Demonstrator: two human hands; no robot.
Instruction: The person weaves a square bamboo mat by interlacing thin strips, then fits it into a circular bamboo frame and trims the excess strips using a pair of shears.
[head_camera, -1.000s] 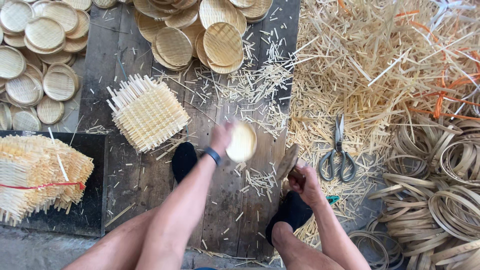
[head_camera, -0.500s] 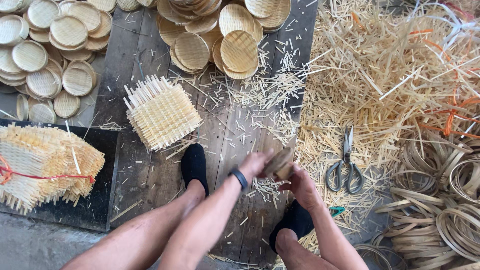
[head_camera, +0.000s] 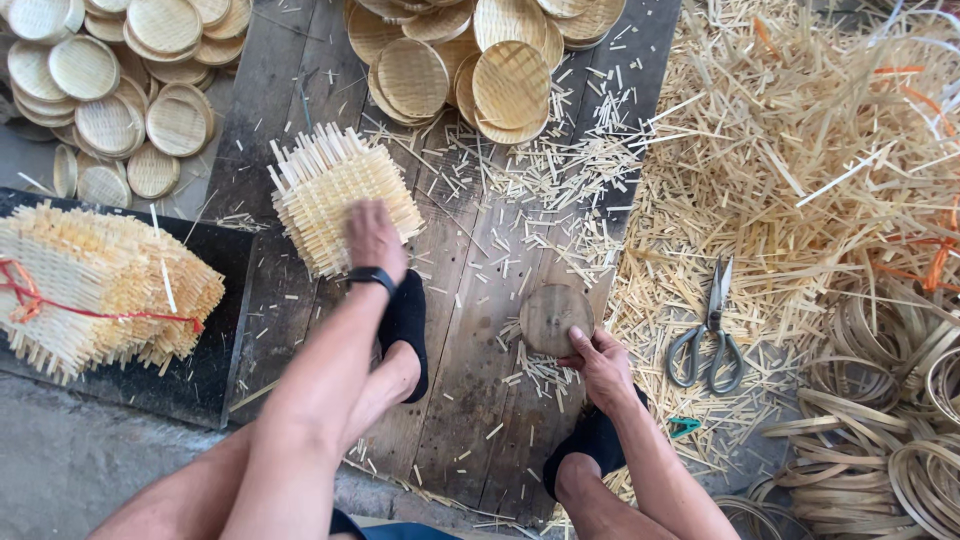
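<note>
Woven bamboo mat stack (head_camera: 335, 195) under left hand's (head_camera: 374, 238) released fingers; right hand (head_camera: 598, 362) fingers grasping wooden disc (head_camera: 555, 318).

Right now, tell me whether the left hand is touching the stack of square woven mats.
Touching. The head view shows the left hand lying on the near edge of the square woven mats, fingers overlapping the weave with no gap visible.

A stack of woven squares (head_camera: 335, 195) is lying left of the round disc (head_camera: 556, 318), with scissors (head_camera: 708, 330) resting to the right. Round woven trays (head_camera: 480, 60) are sitting farther off, and bundled mats (head_camera: 95, 285) are lying at the far left.
</note>
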